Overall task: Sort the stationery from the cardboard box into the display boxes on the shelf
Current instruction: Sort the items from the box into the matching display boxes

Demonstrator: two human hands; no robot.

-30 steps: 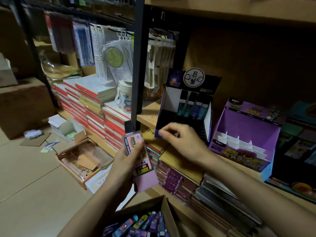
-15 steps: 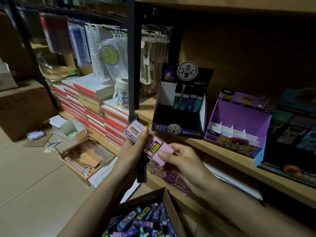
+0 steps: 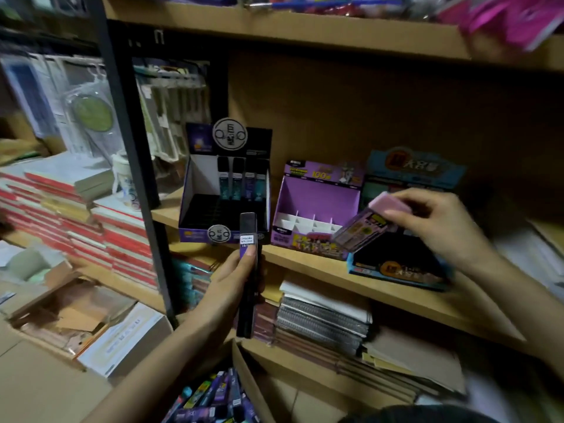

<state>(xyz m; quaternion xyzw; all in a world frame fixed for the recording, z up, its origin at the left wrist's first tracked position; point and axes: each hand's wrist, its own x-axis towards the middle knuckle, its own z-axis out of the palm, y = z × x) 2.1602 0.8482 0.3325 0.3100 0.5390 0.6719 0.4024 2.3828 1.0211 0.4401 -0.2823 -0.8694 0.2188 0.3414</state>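
Observation:
My left hand (image 3: 227, 280) grips a long black lead case (image 3: 247, 270) held upright below the black display box (image 3: 195, 215), which has several dark cases standing in its back row. My right hand (image 3: 439, 222) pinches the pink cap of a pink lead case (image 3: 366, 227), tilted over the gap between the purple display box (image 3: 317, 190) and the blue display box (image 3: 396, 267). The purple box shows white dividers. At the bottom, the cardboard box (image 3: 244, 374) holds several colourful cases (image 3: 210, 398).
The wooden shelf (image 3: 305, 261) carries the three display boxes. Stacked notebooks (image 3: 323, 322) fill the shelf below. A black metal upright (image 3: 134, 166) stands at left, with red-edged book stacks (image 3: 76, 221) and open cartons (image 3: 67, 315) on the floor beyond it.
My right hand took the pink case from my left hand and carried it right and up to the purple and blue boxes. My left hand keeps the black case, now upright.

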